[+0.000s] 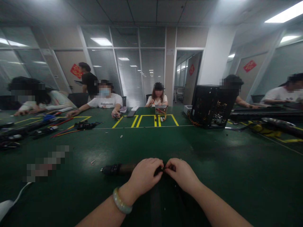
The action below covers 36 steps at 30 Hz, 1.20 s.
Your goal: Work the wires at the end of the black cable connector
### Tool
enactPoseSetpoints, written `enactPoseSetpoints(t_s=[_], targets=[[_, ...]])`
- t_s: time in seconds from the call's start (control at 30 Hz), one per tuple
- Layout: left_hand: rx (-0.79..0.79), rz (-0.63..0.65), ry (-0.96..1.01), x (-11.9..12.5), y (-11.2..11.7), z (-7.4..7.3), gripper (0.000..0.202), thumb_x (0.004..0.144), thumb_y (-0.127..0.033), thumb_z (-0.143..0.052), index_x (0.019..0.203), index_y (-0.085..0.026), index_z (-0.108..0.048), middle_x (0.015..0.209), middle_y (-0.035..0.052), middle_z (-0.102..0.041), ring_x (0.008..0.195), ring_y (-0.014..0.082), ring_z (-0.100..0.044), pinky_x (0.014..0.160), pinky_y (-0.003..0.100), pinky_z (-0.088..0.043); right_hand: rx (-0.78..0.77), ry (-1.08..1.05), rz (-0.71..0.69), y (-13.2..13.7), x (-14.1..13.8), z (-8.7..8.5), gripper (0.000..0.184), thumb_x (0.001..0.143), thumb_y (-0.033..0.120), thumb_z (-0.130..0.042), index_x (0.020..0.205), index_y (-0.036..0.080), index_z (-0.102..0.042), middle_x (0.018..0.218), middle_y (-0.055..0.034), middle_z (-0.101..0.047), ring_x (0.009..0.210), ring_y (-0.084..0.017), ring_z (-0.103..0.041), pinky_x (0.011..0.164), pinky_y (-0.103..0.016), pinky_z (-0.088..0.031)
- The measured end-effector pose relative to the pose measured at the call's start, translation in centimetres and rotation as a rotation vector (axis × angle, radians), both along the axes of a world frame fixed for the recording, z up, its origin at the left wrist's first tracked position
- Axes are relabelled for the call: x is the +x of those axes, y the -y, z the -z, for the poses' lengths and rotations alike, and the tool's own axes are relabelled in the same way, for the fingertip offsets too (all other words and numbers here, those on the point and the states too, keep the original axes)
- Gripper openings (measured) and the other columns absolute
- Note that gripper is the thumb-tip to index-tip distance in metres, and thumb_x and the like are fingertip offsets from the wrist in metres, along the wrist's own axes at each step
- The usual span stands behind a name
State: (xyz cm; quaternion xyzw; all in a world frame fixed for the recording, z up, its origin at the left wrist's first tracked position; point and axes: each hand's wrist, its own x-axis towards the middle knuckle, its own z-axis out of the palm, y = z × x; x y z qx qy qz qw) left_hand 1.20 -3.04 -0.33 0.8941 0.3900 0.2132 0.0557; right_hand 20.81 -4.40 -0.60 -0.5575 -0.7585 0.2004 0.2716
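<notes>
On the green table in front of me lies a long dark cylindrical piece (113, 169) with a brownish middle and a small light tip at its left end; its exact kind is not clear. My left hand (146, 171), with a jade-like bangle (121, 201) at the wrist, curls closed over its right end. Against the left fingertips, my right hand (181, 173) is pinched shut on something small and dark, mostly hidden by the fingers. The tips of both hands nearly meet.
A black computer case (209, 107) stands at the back right. Dark cables and parts (82, 125) lie at the left. A white cord (22, 190) runs at the front left. Several people sit around the table (151, 142); yellow tape marks its far half.
</notes>
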Motion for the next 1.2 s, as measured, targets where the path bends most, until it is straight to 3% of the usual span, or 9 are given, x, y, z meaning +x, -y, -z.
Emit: enactPoseSetpoints(t_s=[0.3, 0.9, 1.03, 1.2], targets=[[-0.022, -0.057, 0.013, -0.1, -0.4, 0.7, 0.011, 0.085, -0.023, -0.060, 0.095, -0.023, -0.058, 0.098, 0.0006, -0.065, 0.093, 0.0197, -0.060, 0.087, 0.034, -0.044, -0.077, -0.142, -0.003, -0.5, 0.2, 1.4, 0.004, 0.082, 0.023, -0.064, 0.080, 0.023, -0.068, 0.079, 0.0028, -0.067, 0.072, -0.015, -0.059, 0.062, -0.023, -0.037], [-0.016, -0.040, 0.003, -0.2, -0.2, 0.3, 0.010, 0.086, -0.025, -0.062, 0.096, -0.024, -0.060, 0.093, -0.0007, -0.065, 0.089, 0.0184, -0.060, 0.082, 0.031, -0.044, 0.006, -0.066, -0.033, -0.5, 0.2, 0.8, 0.005, 0.079, 0.019, -0.066, 0.079, 0.023, -0.067, 0.076, 0.0045, -0.064, 0.069, -0.013, -0.055, 0.060, -0.022, -0.034], [0.030, 0.020, 0.014, -0.1, -0.1, 0.1, 0.006, 0.090, -0.022, -0.056, 0.094, -0.022, -0.061, 0.101, 0.0010, -0.066, 0.098, 0.0189, -0.060, 0.091, 0.035, -0.043, 0.020, -0.042, -0.038, -0.5, 0.2, 0.8, 0.006, 0.079, 0.017, -0.065, 0.078, 0.023, -0.066, 0.074, 0.0042, -0.064, 0.068, -0.013, -0.054, 0.061, -0.022, -0.034], [0.143, 0.061, 0.032, 0.2, 0.3, -0.1, 0.007, 0.088, -0.018, -0.057, 0.092, -0.023, -0.062, 0.115, 0.0009, -0.065, 0.117, 0.0210, -0.053, 0.112, 0.047, -0.025, 0.019, -0.034, -0.027, -0.5, 0.2, 0.7, 0.007, 0.078, 0.016, -0.065, 0.079, 0.022, -0.067, 0.075, 0.0038, -0.065, 0.070, -0.013, -0.055, 0.062, -0.022, -0.034]])
